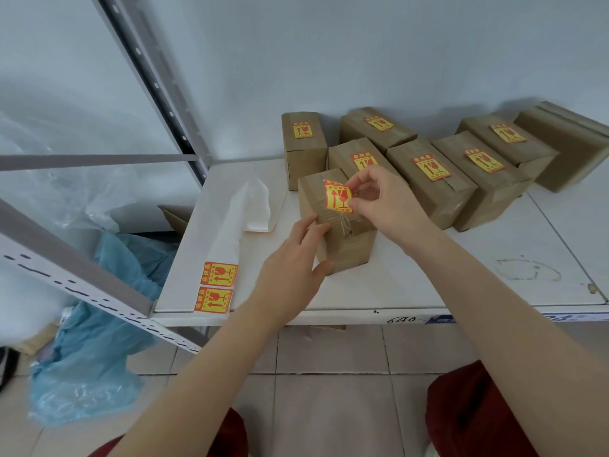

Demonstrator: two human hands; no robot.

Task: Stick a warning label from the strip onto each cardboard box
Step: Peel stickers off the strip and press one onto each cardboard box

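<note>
Right grip on label, boxes behind

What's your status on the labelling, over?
Right hand pinches label at front box. Left hand grips that box. Two more on strip. Nothing blocking.

Matt brown cardboard box, smooth paper label, smooth white tabletop — crinkly blue plastic sheet

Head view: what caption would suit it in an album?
Right hand pinches a warning label at the top of the front cardboard box, held by the left hand.
</note>
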